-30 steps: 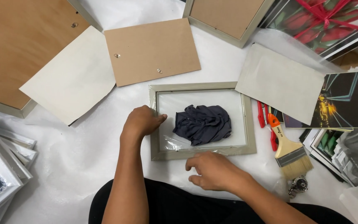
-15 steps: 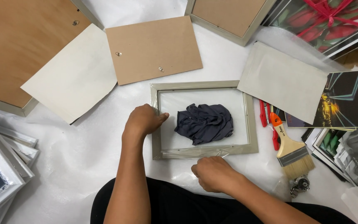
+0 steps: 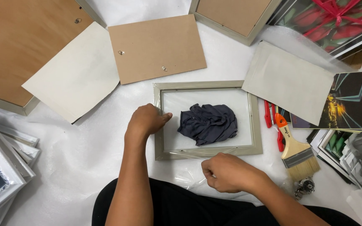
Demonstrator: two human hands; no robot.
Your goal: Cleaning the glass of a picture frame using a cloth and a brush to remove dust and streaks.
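Both hands [image 3: 147,121] [image 3: 227,171] grip the grey frame [image 3: 208,119] around a dark cloth [image 3: 208,123].

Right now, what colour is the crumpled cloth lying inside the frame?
Dark navy-grey, plain, no pattern. The cloth shows in the head view.
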